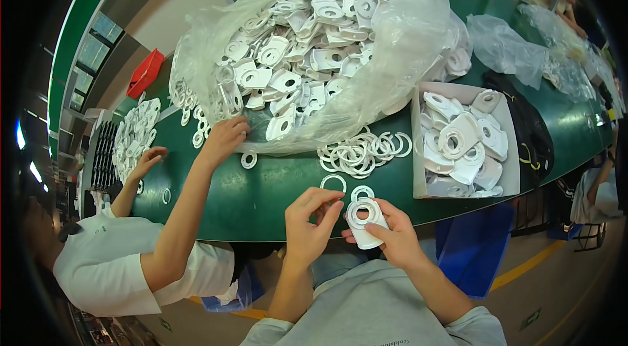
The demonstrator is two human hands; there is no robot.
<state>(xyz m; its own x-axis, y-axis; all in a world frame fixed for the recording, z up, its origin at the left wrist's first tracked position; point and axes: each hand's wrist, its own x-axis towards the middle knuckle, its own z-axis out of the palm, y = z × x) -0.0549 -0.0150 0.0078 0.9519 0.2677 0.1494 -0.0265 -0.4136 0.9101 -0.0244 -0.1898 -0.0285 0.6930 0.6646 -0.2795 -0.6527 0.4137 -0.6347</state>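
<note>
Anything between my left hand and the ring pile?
Yes: one loose white ring on the green table, between left hand and pile. Shows in the head view.

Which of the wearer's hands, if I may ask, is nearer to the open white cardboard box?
Right: the right hand is close to the near left corner of the box; the left hand is farther left, beyond the held white plastic part.
</note>
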